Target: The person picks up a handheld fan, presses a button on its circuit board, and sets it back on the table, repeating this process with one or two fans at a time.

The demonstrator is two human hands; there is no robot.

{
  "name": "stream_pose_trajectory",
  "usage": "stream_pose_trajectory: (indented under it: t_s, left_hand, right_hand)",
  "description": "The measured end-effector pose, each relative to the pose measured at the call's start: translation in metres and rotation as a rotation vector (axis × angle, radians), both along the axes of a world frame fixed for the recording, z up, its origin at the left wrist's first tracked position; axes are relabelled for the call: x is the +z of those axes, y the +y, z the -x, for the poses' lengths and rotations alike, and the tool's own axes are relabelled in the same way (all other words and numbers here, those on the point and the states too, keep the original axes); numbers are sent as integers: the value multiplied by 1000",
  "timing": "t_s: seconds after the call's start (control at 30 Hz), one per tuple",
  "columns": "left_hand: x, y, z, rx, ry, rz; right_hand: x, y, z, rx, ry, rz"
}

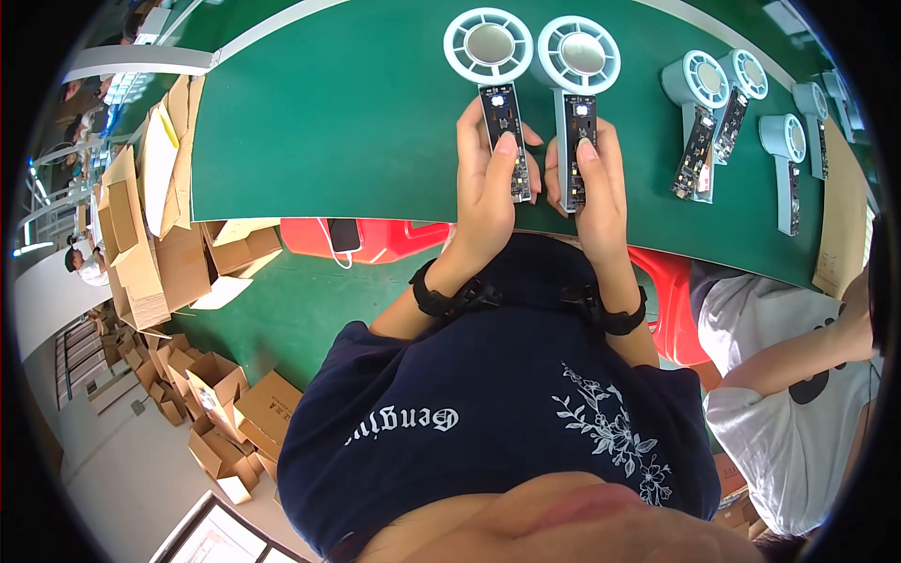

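Note:
My left hand is closed around the handle of a pale blue handheld fan, with the thumb on its exposed black circuit board. A second fan of the same kind is in my right hand, whose thumb presses on that fan's board. Both fans are held side by side, round heads pointing away from me, over the near edge of the green table. A small light glows white near the top of each board. The fingers behind the handles are partly hidden.
Several similar fans with bare boards, such as this one, lie to the right. A co-worker's arm is at far right. Red stools stand below the table edge, one with a phone. Open cardboard boxes crowd the left.

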State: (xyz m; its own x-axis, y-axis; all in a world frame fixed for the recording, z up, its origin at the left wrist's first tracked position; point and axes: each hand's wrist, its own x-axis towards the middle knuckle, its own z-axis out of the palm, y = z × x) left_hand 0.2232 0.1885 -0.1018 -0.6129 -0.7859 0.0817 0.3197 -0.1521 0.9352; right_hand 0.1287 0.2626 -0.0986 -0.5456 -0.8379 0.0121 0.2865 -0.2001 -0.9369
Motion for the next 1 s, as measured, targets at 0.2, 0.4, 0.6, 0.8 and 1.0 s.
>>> stream_pose_trajectory:
  t_s: [0.2, 0.4, 0.6, 0.8, 1.0]
  left_hand:
    - [1, 0, -1, -1, -3, -9]
    - [-1, 1, -3, -55, 23, 8]
    - [-3, -3, 1, -39, 78, -35]
    - [-1, -2, -1, -33, 117, -54]
    - [2, 2, 2, -44, 122, -29]
  right_hand:
    - [-1, 0, -2, -9, 30, -4]
    - [-2, 0, -1, -47, 51, 21]
    - [2, -1, 3, 7, 66, -8]
    - [5, 1, 2, 8, 128, -1]
    - [7, 7, 11, -24, 200, 0]
